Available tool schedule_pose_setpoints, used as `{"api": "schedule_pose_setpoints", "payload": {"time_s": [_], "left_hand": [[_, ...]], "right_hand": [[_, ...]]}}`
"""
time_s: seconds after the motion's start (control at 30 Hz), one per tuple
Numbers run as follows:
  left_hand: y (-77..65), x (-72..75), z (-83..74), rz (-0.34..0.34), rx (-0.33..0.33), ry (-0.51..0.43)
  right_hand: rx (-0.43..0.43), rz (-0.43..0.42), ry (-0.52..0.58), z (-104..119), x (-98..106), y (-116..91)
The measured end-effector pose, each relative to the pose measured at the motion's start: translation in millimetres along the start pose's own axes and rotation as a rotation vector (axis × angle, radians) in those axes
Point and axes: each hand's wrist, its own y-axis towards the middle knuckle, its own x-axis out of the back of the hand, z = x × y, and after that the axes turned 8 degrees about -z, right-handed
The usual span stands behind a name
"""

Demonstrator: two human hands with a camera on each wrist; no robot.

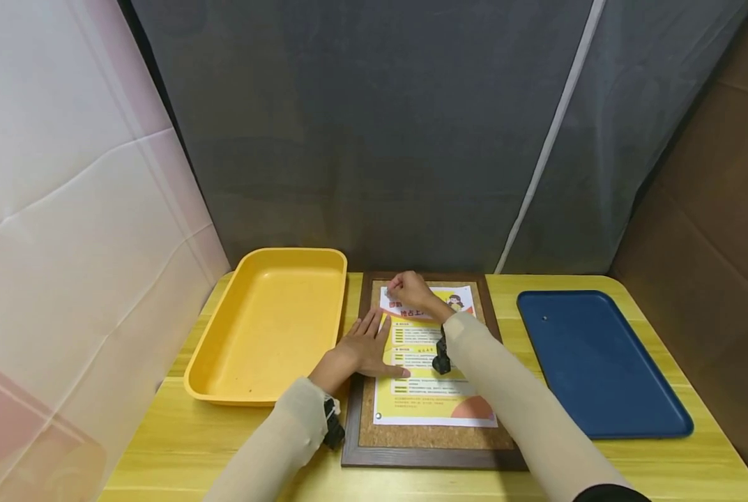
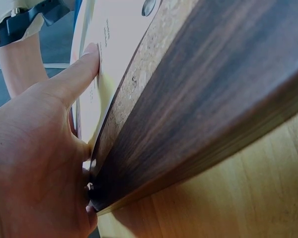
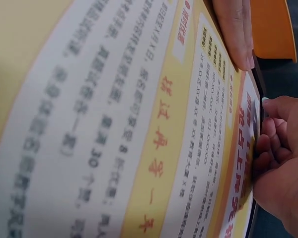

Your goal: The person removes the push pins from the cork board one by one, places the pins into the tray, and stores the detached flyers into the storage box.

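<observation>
A printed paper poster [image 1: 424, 411] lies on a cork board [image 1: 436, 438] with a dark wooden frame [image 2: 198, 84]. My left hand [image 1: 366, 347] rests flat across the board's left side, fingers spread and thumb on the paper. At the poster's top left corner, my right hand [image 1: 413, 291] has its fingers curled and pinches what looks like a small thumbtack, mostly hidden by the fingertips. In the right wrist view this hand [image 3: 283, 163] is against the poster's upper edge. A silver thumbtack [image 1: 378, 416] sits in the poster's bottom left corner.
A yellow tray [image 1: 273, 328] stands left of the board. To the right lies a blue tray [image 1: 606, 369] with one small tack [image 1: 544, 318] on it. Both are on a wooden table [image 1: 160, 446], with a grey cloth wall [image 1: 374, 139] behind.
</observation>
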Motion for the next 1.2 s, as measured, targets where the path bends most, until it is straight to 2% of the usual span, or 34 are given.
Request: {"api": "schedule_pose_setpoints", "payload": {"time_s": [0.17,0.4,0.63,0.87,1.2], "left_hand": [[5.5,-5.0,4.7,0.014,-0.001,-0.009],[23.2,-20.9,14.3,0.019,0.002,-0.008],[15.5,-13.2,10.9,0.03,-0.006,0.005],[25.1,-20.9,16.7,0.035,-0.009,0.014],[23.2,-19.7,19.1,0.008,-0.011,-0.004]], "right_hand": [[0.012,0.013,0.01,0.2,3.4,-2.6],[0.043,0.028,0.046,-3.9,9.6,-5.4],[0.044,0.074,0.067,-6.2,17.2,-13.2],[0.067,0.093,0.064,-10.1,25.5,-17.9],[0.123,0.114,0.068,-9.2,35.7,-23.9]]}}
